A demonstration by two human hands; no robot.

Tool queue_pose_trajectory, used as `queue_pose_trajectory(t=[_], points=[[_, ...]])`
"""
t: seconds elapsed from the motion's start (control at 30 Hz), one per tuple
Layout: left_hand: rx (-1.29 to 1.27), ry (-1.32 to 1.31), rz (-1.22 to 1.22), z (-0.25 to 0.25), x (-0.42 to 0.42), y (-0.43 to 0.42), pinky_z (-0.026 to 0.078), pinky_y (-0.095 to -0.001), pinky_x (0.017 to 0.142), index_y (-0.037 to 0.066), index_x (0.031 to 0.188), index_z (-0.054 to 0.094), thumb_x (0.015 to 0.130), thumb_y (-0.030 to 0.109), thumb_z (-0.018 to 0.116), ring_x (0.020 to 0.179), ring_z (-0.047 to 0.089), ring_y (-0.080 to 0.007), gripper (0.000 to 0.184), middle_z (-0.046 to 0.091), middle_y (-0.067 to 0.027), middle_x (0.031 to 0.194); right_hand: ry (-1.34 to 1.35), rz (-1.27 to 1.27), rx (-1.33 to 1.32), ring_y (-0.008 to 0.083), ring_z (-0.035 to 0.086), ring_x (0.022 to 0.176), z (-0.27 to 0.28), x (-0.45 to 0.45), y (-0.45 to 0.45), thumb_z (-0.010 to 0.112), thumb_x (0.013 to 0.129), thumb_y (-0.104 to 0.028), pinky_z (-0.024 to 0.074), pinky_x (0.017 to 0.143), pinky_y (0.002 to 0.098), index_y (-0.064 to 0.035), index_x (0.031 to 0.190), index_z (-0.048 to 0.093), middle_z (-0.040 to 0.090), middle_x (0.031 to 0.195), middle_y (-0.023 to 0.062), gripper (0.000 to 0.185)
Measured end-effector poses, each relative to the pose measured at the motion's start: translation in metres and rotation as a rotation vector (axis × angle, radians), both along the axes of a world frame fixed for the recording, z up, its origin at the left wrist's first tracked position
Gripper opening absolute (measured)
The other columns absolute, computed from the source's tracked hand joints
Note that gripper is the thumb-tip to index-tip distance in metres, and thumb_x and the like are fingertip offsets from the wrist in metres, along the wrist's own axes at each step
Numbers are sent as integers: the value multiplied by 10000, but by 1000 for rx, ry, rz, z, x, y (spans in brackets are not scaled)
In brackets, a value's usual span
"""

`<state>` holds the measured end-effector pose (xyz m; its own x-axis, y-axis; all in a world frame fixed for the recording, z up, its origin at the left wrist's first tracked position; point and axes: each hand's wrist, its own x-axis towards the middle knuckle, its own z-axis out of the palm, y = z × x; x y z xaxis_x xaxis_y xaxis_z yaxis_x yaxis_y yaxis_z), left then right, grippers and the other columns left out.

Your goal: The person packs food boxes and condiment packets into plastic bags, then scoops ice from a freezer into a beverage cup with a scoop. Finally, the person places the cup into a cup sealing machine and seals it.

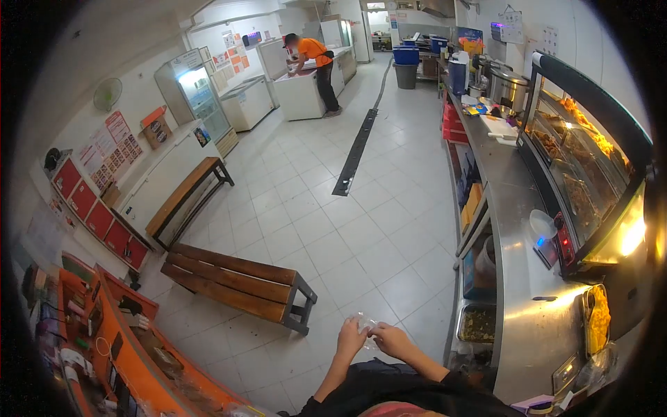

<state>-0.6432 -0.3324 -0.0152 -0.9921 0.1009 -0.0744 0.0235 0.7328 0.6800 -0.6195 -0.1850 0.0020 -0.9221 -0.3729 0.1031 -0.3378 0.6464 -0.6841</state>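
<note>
In front of my body, low in the head view, both hands meet over a crumpled clear plastic bag [365,322]. My left hand [351,338] has its fingers closed on the bag's left side. On the other side my right hand [390,339] pinches the plastic, its fingers curled inward. The bag looks thin and see-through; I cannot make out anything inside it. Both hands are in the air above the tiled floor, apart from the counter.
A steel counter [521,243] runs along my right, with a lit food warmer [580,160] and a tray of yellow food [597,320]. Wooden benches [229,278] stand at left, beyond an orange counter [160,354]. Further back, a person in orange [313,52] leans over a white freezer [299,96].
</note>
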Motion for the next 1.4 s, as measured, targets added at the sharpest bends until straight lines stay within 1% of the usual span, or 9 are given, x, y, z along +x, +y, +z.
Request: queue_pose_trajectory(t=[0.07, 0.27, 0.53, 0.87, 0.97, 1.1, 1.2, 1.3, 1.4], points=[[-2, -33, -9, 6, 1, 1, 439, -382, 714, 45, 1068, 491, 693, 190, 622, 844, 523, -313, 423, 514, -150, 895, -9, -22, -2, 295, 543, 695, 2, 0, 3, 534, 696, -47, 449, 601, 380, -105, 799, 573, 525, 772, 98, 125], [54, 98, 16, -9, 6, 11, 438, -360, 659, 66, 1103, 477, 678, 157, 637, 768, 523, -277, 463, 512, -124, 806, -4, -162, 38, 302, 530, 689, 4, -4, 11, 519, 696, -47, 436, 592, 393, -106, 759, 570, 514, 740, 101, 100], [-8, 31, -60, -3, 9, 8, 444, -367, 665, 74, 1162, 433, 674, 154, 636, 776, 530, -275, 535, 511, -126, 852, -32, -151, 7, 295, 534, 711, 0, -2, 15, 541, 672, -39, 435, 614, 386, -103, 763, 578, 520, 732, 103, 118], [64, 119, -42, -8, 16, 14, 445, -376, 707, 67, 1177, 411, 661, 122, 621, 832, 529, -303, 560, 502, -161, 907, 27, -217, -4, 288, 537, 771, -3, 1, 14, 578, 653, -75, 446, 634, 365, -117, 911, 566, 536, 809, 102, 261], [100, -79, -89, 2, 14, 14, 440, -378, 729, 74, 1163, 434, 666, 142, 628, 858, 519, -314, 538, 503, -162, 919, -19, -235, -18, 288, 536, 777, 7, -2, 13, 586, 643, -87, 443, 640, 363, -103, 900, 565, 537, 816, 107, 259], [214, 80, -176, -9, 12, 13, 403, -371, 784, 95, 1108, 489, 658, 151, 642, 887, 497, -304, 479, 535, -154, 917, 8, -206, -5, 293, 535, 776, -5, 0, 15, 598, 644, -100, 441, 640, 369, -101, 883, 561, 533, 823, 108, 242], [262, 29, -210, 1, 11, 13, 423, -363, 761, 126, 1094, 507, 663, 130, 634, 879, 507, -286, 449, 535, -136, 893, 15, -202, -29, 290, 537, 778, -7, 1, 13, 603, 637, -100, 439, 643, 377, -104, 883, 559, 533, 812, 106, 250], [280, -74, -121, 6, 10, 15, 425, -374, 777, 121, 1027, 524, 661, 103, 591, 928, 489, -319, 373, 527, -142, 964, 5, -196, -26, 285, 537, 741, -8, 0, 12, 609, 650, -130, 433, 626, 379, -108, 875, 565, 533, 770, 105, 230], [183, -36, -79, 8, 7, 17, 433, -381, 745, 120, 966, 537, 672, 94, 582, 902, 503, -312, 299, 523, -136, 921, -16, -207, -24, 278, 533, 689, -4, -1, 10, 612, 676, -184, 425, 598, 372, -112, 849, 581, 527, 703, 101, 190]])
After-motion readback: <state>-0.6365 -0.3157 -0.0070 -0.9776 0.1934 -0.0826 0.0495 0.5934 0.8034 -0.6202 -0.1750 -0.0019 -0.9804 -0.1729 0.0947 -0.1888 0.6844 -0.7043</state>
